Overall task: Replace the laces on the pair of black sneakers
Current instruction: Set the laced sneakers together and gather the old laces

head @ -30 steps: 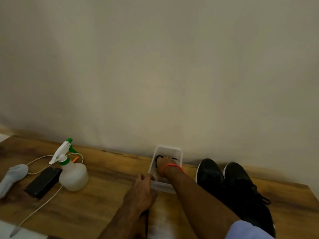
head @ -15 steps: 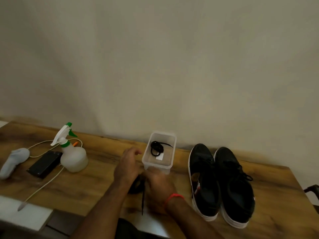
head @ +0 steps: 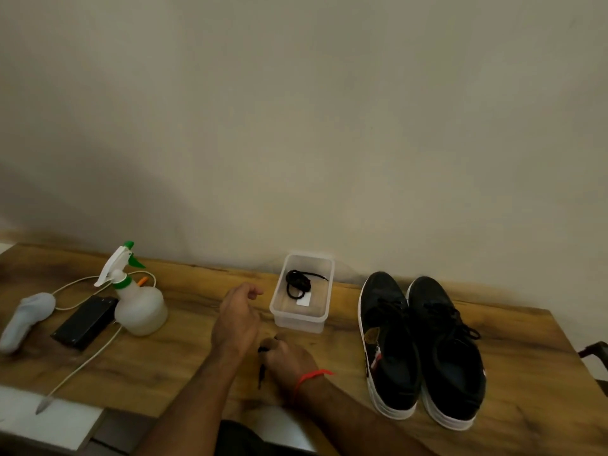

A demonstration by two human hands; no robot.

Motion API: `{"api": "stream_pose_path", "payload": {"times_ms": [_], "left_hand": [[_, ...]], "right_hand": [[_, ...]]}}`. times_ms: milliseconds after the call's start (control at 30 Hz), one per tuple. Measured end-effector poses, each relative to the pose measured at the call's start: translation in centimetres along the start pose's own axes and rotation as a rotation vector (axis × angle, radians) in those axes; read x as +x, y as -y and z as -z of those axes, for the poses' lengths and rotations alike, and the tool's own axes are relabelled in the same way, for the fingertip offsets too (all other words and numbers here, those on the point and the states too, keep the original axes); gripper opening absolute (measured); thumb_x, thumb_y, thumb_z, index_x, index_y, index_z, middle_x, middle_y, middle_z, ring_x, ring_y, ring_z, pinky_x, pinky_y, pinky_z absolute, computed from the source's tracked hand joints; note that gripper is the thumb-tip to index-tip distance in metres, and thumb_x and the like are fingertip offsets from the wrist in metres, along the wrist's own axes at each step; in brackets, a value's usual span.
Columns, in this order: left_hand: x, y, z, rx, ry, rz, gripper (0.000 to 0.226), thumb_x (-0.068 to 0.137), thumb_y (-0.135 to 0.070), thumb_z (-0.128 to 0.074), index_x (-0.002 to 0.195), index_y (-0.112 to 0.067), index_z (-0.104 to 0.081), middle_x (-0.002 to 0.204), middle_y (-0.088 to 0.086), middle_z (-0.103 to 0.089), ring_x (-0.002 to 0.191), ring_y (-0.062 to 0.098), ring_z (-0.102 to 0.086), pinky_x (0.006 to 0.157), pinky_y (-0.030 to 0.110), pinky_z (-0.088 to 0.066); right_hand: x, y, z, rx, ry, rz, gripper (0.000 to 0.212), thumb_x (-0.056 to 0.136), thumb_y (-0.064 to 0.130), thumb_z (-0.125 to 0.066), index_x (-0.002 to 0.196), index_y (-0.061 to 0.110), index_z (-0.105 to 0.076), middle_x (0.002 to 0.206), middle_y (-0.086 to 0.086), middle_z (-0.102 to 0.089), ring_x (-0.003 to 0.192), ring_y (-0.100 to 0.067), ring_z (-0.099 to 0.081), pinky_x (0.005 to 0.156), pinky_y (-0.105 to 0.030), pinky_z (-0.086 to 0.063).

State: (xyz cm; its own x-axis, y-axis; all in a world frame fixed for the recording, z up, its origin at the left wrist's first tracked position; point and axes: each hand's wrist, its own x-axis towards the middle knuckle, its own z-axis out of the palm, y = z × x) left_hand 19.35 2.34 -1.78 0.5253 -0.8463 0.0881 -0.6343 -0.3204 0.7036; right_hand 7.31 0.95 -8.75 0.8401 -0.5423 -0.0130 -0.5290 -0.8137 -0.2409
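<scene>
Two black sneakers with white soles, the left sneaker (head: 388, 343) and the right sneaker (head: 447, 350), stand side by side on the right of the wooden table (head: 164, 366), both laced in black. A clear plastic box (head: 301, 320) near the wall holds a coiled black lace (head: 297, 284) and a small white tag. In front of the box my right hand (head: 286, 360), with a red thread on its wrist, grips another black lace (head: 261, 373) whose end hangs down. My left hand (head: 235, 320) hovers just left of it, fingers loosely curled, holding nothing.
On the left stand a white spray bottle (head: 135, 301) with green trim, a black flat device (head: 84, 322), a white cable (head: 82, 360) and a white sock (head: 26, 315). A wall runs right behind the table. A dark chair part (head: 595, 353) shows at the right edge.
My right hand has left the box with a black lace and come back toward the table's front. My left hand let go of the box's edge. The view has tilted down and pulled back.
</scene>
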Motion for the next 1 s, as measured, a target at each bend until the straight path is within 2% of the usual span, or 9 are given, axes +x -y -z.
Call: {"api": "stream_pose_path", "payload": {"times_ms": [200, 300, 367, 467, 533, 600, 733, 867, 1000], "left_hand": [[0.4, 0.0, -0.2, -0.016, -0.04, -0.013, 0.053, 0.084, 0.015, -0.043, 0.11, -0.025, -0.065, 0.114, -0.004, -0.061, 0.108, 0.017, -0.057, 0.087, 0.03, -0.048], [0.3, -0.1, -0.5, -0.015, -0.044, -0.03, 0.054, 0.084, 0.016, -0.043, 0.114, -0.024, -0.065, 0.116, -0.004, -0.061, 0.108, 0.016, -0.057, 0.087, 0.028, -0.046], [0.2, -0.2, -0.6, -0.03, -0.032, -0.035, 0.054, 0.083, 0.016, -0.044, 0.114, -0.023, -0.065, 0.116, -0.003, -0.061, 0.107, 0.015, -0.057, 0.086, 0.027, -0.045], [0.1, -0.1, -0.6, -0.025, -0.015, -0.049, 0.052, 0.083, 0.016, -0.047, 0.114, -0.022, -0.065, 0.117, -0.002, -0.062, 0.107, 0.014, -0.056, 0.086, 0.027, -0.045], [0.2, 0.2, -0.6, -0.023, -0.006, -0.043, 0.053, 0.083, 0.015, -0.047, 0.114, -0.023, -0.065, 0.117, -0.003, -0.062, 0.106, 0.013, -0.055, 0.087, 0.028, -0.045], [0.3, 0.3, -0.6, -0.016, 0.003, -0.042, 0.053, 0.083, 0.015, -0.047, 0.114, -0.025, -0.064, 0.117, -0.004, -0.062, 0.106, 0.013, -0.056, 0.087, 0.028, -0.047], [0.5, 0.1, -0.9, 0.001, 0.015, -0.051, 0.05, 0.087, 0.012, -0.048, 0.116, -0.025, -0.064, 0.118, -0.005, -0.06, 0.107, 0.012, -0.055, 0.081, 0.026, -0.045], [0.4, -0.1, -1.0, 0.0, 0.042, -0.067, 0.046, 0.089, 0.01, -0.05, 0.116, -0.025, -0.064, 0.119, -0.005, -0.06, 0.108, 0.011, -0.055, 0.08, 0.026, -0.043], [0.6, 0.1, -1.2, -0.008, 0.06, -0.061, 0.046, 0.089, 0.01, -0.05, 0.117, -0.024, -0.063, 0.121, -0.002, -0.061, 0.108, 0.01, -0.053, 0.082, 0.025, -0.043]], "right_hand": [[-2.0, -2.2, 9.0, 0.359, -0.332, 0.045, 0.033, 0.084, -0.012, -0.057, 0.108, 0.001, -0.075, 0.117, -0.016, -0.07, 0.108, -0.03, -0.066, 0.094, -0.031, -0.049], [-0.5, -5.0, 13.2, 0.557, -0.575, -0.186, 0.026, 0.089, -0.01, -0.06, 0.104, 0.001, -0.077, 0.116, -0.013, -0.072, 0.11, -0.025, -0.065, 0.105, -0.016, -0.042], [1.2, -7.2, 13.8, 0.682, -0.652, -0.37, 0.022, 0.091, -0.005, -0.062, 0.103, 0.004, -0.078, 0.111, -0.011, -0.074, 0.107, -0.023, -0.067, 0.105, -0.028, -0.047], [3.8, -8.7, 12.8, 0.644, -0.517, -0.526, 0.02, 0.092, -0.003, -0.063, 0.105, 0.002, -0.077, 0.112, -0.013, -0.074, 0.107, -0.024, -0.067, 0.103, -0.021, -0.046], [5.0, -9.0, 11.8, 0.655, -0.416, -0.61, 0.022, 0.092, -0.005, -0.062, 0.108, -0.001, -0.076, 0.116, -0.017, -0.072, 0.111, -0.029, -0.066, 0.103, -0.026, -0.047], [5.7, -9.1, 10.6, 0.619, -0.182, -0.632, 0.027, 0.094, -0.004, -0.058, 0.117, -0.003, -0.071, 0.125, -0.019, -0.067, 0.117, -0.032, -0.063, 0.104, -0.029, -0.046], [5.8, -8.6, 9.1, 0.336, 0.096, -0.556, 0.033, 0.093, 0.01, -0.061, 0.126, 0.012, -0.067, 0.13, -0.015, -0.062, 0.12, -0.033, -0.059, 0.098, -0.039, -0.05], [5.9, -8.2, 9.7, 0.296, 0.294, -0.372, 0.039, 0.099, 0.014, -0.058, 0.138, 0.017, -0.06, 0.137, -0.012, -0.058, 0.12, -0.033, -0.056, 0.091, -0.034, -0.047], [5.4, -8.6, 11.4, 0.256, 0.243, -0.357, 0.044, 0.097, -0.005, -0.047, 0.134, 0.014, -0.063, 0.14, -0.012, -0.057, 0.122, -0.033, -0.056, 0.101, -0.035, -0.046]]}}
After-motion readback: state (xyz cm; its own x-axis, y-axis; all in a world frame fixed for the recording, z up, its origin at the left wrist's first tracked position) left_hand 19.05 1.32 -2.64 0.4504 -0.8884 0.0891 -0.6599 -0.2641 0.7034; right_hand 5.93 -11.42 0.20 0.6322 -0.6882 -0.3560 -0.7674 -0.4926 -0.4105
